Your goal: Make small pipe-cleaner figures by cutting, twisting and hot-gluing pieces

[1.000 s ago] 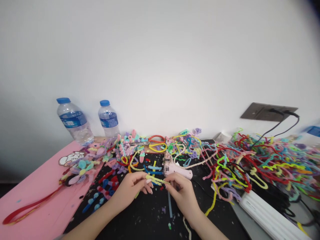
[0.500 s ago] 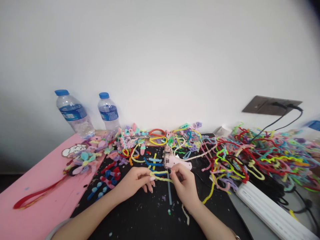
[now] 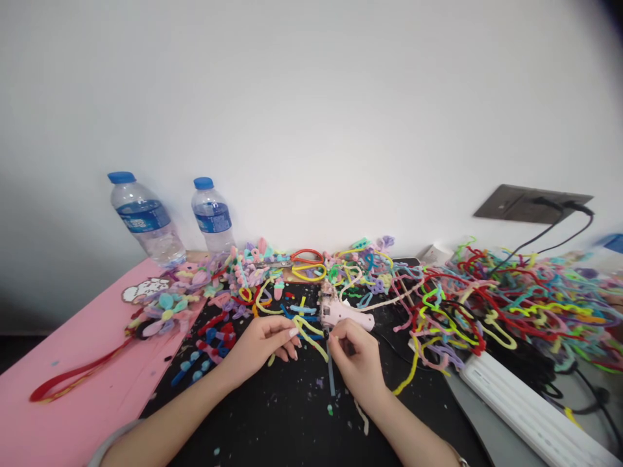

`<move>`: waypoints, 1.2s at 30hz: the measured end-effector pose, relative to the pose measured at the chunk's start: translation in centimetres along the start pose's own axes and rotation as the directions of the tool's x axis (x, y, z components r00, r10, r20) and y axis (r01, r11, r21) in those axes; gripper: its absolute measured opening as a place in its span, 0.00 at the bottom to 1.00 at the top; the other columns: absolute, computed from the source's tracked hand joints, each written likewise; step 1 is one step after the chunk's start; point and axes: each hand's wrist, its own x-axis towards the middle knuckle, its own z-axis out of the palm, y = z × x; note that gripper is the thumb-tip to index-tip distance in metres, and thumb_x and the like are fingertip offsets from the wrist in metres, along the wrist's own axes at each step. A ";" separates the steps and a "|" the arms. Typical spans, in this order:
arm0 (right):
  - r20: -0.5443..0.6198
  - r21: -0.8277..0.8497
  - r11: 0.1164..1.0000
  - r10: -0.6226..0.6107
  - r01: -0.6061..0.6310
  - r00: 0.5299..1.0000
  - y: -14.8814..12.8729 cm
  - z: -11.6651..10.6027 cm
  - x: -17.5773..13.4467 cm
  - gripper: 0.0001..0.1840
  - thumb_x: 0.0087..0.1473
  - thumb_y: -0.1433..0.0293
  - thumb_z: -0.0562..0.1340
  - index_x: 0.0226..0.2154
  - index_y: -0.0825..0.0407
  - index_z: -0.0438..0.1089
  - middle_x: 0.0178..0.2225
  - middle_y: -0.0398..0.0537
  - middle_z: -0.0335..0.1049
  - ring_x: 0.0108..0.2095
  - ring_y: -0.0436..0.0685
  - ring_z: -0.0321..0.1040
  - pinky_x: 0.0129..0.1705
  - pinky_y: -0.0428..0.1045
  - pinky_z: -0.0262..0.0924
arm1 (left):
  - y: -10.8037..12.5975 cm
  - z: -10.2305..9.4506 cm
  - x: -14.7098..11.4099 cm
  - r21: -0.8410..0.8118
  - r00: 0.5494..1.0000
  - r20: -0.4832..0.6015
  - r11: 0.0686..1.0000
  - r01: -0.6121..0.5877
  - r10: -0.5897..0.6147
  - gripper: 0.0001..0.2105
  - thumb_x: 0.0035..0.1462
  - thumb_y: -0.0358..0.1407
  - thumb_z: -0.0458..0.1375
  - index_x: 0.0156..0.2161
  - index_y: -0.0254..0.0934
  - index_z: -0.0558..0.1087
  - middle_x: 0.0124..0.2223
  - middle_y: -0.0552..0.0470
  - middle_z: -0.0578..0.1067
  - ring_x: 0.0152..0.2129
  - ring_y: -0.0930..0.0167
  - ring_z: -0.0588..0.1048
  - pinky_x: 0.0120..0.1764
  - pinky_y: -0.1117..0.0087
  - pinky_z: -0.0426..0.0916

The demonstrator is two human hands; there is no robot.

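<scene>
In the head view, we are pinching a yellow pipe cleaner [image 3: 307,329] between both hands over the black mat [image 3: 272,415]. Our left hand [image 3: 260,340] is curling its fingers around the near end, the thumb pressing the strand against the fingertips. Our right hand [image 3: 355,353] is pinching the far end between thumb and forefinger, just in front of the pink glue gun [image 3: 343,316], which is lying on the mat. A clear glue stick [image 3: 330,376] is lying beside our right hand. A tangled heap of pipe cleaners [image 3: 511,305] is spreading to the right. Two water bottles [image 3: 146,224] are standing at the wall beyond the pink board [image 3: 87,383].
</scene>
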 end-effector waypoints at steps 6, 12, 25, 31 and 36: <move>-0.002 -0.008 1.000 -0.025 0.025 1.000 0.1 -0.1 -0.1 0.11 0.55 0.72 0.56 0.21 0.52 0.61 0.21 0.41 0.59 0.21 0.49 0.54 0.23 0.45 0.48 | -0.2 -0.1 0.2 0.001 1.000 -0.005 1.000 -0.002 0.002 0.12 0.53 0.41 0.57 0.27 0.32 0.71 0.24 0.53 0.73 0.21 0.73 0.74 0.26 0.75 0.68; -0.007 -0.005 1.000 -0.030 0.030 1.000 0.0 0.0 0.0 0.12 0.55 0.72 0.56 0.21 0.52 0.61 0.21 0.41 0.59 0.21 0.49 0.54 0.23 0.45 0.48 | -0.1 -0.1 0.2 0.039 1.000 0.009 0.999 0.011 -0.011 0.13 0.53 0.41 0.56 0.27 0.32 0.72 0.22 0.52 0.74 0.21 0.72 0.74 0.27 0.74 0.68; 0.069 -0.179 0.983 -0.040 0.052 0.997 1.4 -1.9 2.0 0.13 0.52 0.76 0.53 0.40 0.51 0.67 0.38 0.50 0.69 0.38 0.56 0.65 0.41 0.51 0.61 | -0.4 -1.2 0.5 0.040 0.989 -0.135 0.998 -0.058 0.063 0.12 0.54 0.42 0.55 0.30 0.32 0.71 0.26 0.51 0.74 0.22 0.73 0.73 0.27 0.74 0.67; 0.043 -0.452 0.892 0.040 -0.016 0.998 4.3 -2.7 2.7 0.18 0.49 0.71 0.57 0.45 0.55 0.66 0.43 0.57 0.69 0.45 0.63 0.64 0.48 0.59 0.59 | -0.1 -1.7 0.5 -0.076 0.971 -0.234 0.995 -0.071 0.052 0.12 0.52 0.42 0.58 0.31 0.32 0.71 0.28 0.51 0.73 0.22 0.74 0.71 0.28 0.74 0.68; 0.005 -0.515 0.856 -0.036 0.034 0.999 5.0 -3.4 2.9 0.21 0.46 0.65 0.63 0.44 0.54 0.65 0.44 0.57 0.67 0.48 0.65 0.61 0.50 0.61 0.56 | -0.2 -1.7 0.4 -0.110 0.972 -0.227 0.991 -0.080 0.053 0.12 0.52 0.42 0.58 0.32 0.33 0.71 0.28 0.51 0.73 0.22 0.74 0.70 0.28 0.74 0.67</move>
